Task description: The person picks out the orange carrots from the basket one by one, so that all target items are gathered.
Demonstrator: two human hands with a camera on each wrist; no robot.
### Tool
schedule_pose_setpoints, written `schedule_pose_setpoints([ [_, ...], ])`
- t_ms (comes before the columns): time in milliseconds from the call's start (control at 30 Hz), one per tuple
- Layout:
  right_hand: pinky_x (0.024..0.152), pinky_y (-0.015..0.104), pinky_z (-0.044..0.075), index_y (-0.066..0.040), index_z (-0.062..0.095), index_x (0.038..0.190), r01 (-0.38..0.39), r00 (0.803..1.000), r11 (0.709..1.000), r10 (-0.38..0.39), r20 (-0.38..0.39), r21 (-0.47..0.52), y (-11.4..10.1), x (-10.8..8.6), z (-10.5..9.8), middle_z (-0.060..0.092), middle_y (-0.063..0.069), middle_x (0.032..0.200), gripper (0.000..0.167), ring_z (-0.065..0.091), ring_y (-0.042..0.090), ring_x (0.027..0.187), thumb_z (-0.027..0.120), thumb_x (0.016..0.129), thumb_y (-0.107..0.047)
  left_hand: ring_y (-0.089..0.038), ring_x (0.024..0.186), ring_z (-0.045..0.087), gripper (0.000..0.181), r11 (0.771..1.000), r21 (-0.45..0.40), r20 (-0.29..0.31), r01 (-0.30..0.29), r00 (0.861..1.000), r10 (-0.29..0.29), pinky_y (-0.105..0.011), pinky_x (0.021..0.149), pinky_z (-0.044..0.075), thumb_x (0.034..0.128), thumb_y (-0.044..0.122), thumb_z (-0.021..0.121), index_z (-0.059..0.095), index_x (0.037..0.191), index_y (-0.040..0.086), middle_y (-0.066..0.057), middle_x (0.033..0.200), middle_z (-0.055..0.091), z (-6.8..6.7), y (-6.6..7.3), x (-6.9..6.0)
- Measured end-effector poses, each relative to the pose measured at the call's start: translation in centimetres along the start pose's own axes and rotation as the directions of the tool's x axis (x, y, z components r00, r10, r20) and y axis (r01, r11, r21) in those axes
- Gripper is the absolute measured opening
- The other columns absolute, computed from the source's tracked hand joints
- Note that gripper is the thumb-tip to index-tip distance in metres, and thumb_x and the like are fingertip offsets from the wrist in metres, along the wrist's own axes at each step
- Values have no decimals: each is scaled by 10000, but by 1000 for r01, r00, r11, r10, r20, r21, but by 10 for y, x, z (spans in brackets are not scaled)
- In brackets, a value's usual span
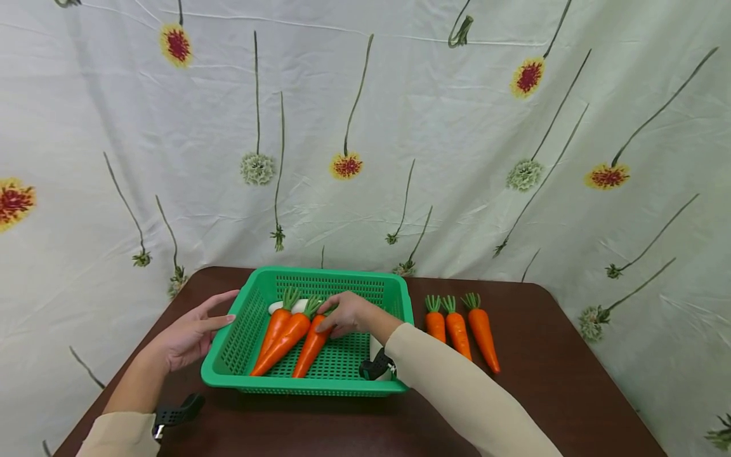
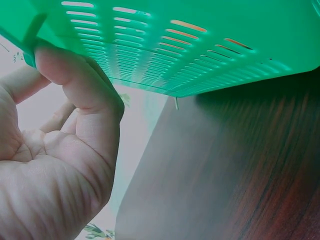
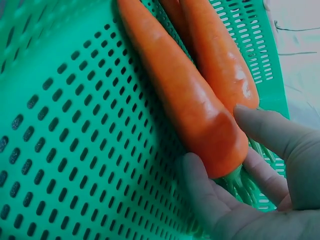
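A green plastic basket point(image 1: 308, 383) with slotted walls stands on the dark table. Inside its left half lie two orange carrots with green tops, a left carrot point(image 1: 276, 330) and a middle carrot point(image 1: 291, 339). A third carrot point(image 3: 185, 95) is beside them, leaning tip toward the near wall. My right hand point(image 1: 345, 312) holds this third carrot at its thick top end, thumb on one side and fingers on the other. On the basket's left rim, my left hand point(image 1: 191, 333) grips the edge with thumb and fingers; the wrist view shows the thumb point(image 2: 55, 65) against the rim.
Three more carrots point(image 1: 457, 330) lie on the table point(image 1: 542, 355) to the right of the basket, partly behind my right sleeve. White objects point(image 1: 299, 306) of unclear kind sit at the basket's back. A flowered cloth point(image 1: 320, 95) hangs behind the table.
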State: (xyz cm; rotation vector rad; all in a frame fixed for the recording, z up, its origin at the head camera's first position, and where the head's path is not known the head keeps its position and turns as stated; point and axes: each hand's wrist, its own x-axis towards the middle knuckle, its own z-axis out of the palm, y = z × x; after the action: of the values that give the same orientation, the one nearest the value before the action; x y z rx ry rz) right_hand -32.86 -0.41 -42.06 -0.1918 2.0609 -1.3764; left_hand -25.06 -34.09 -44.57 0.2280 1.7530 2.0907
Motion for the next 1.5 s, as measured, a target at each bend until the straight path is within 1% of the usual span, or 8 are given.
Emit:
schedule_pose_setpoints([
  [133,891,485,631,-31,713,1149,6,1000,1000,-7,-13,-21,1,0,1,687,137,1048,353,746,314,905,811,820,53,-239,1027,763,605,1000,0,5,-4,1000,4,-486,889,620,1093,120,479,165,1587,275,-11,1192,735,0,-1,0],
  [300,880,487,634,-24,695,1170,4,1000,1000,-4,-13,-26,2,-1,-1,691,142,1031,368,749,311,890,808,828,51,-241,1024,764,624,1000,14,-8,0,1000,0,-492,886,620,1092,124,482,144,1597,265,-9,1188,729,-1,-2,1],
  [467,904,493,625,-18,684,1194,1,1000,1000,-1,-6,-7,0,-5,-6,684,143,1063,391,751,322,915,805,830,55,-239,1024,763,634,1000,14,-16,-1,1000,1,-486,887,622,1088,125,493,145,1601,258,-6,1189,730,-1,-2,1],
  [667,940,504,609,-13,691,1173,25,1000,1000,-25,-19,-8,-3,-9,-11,689,154,1088,377,753,319,932,805,822,66,-220,1009,767,653,999,42,-40,10,999,-8,-482,885,621,1089,134,494,115,1612,238,15,1165,741,-2,-3,2],
  [867,914,492,621,-6,692,1161,51,998,999,-51,-37,-3,-2,-13,-15,679,162,1101,370,754,313,910,804,818,75,-228,1014,765,624,1000,24,-24,1,1000,-1,-477,886,623,1089,124,491,152,1597,252,4,1174,733,-1,-4,1],
  [1033,931,514,610,-40,698,1132,65,997,998,-65,-47,-11,-6,-18,-23,667,160,1109,337,753,297,874,807,827,51,-230,1015,764,598,1000,16,-14,-5,1000,5,-480,880,625,1091,115,483,180,1580,277,3,1179,728,-2,-4,0],
  [1300,986,562,568,-5,652,1261,118,993,991,-117,-21,68,-8,-31,-37,664,191,1159,418,758,302,905,773,864,45,-237,1032,761,625,1000,11,-13,-7,1000,7,-481,887,623,1091,113,480,142,1598,252,-3,1196,731,-2,-4,2],
  [1500,1051,571,522,25,597,1360,151,988,977,-151,-13,150,-6,-43,-52,671,214,1203,490,747,282,952,740,891,45,-232,1023,764,620,1000,11,-17,0,1000,0,-477,888,622,1090,113,483,154,1595,259,5,1186,740,0,-3,2],
])
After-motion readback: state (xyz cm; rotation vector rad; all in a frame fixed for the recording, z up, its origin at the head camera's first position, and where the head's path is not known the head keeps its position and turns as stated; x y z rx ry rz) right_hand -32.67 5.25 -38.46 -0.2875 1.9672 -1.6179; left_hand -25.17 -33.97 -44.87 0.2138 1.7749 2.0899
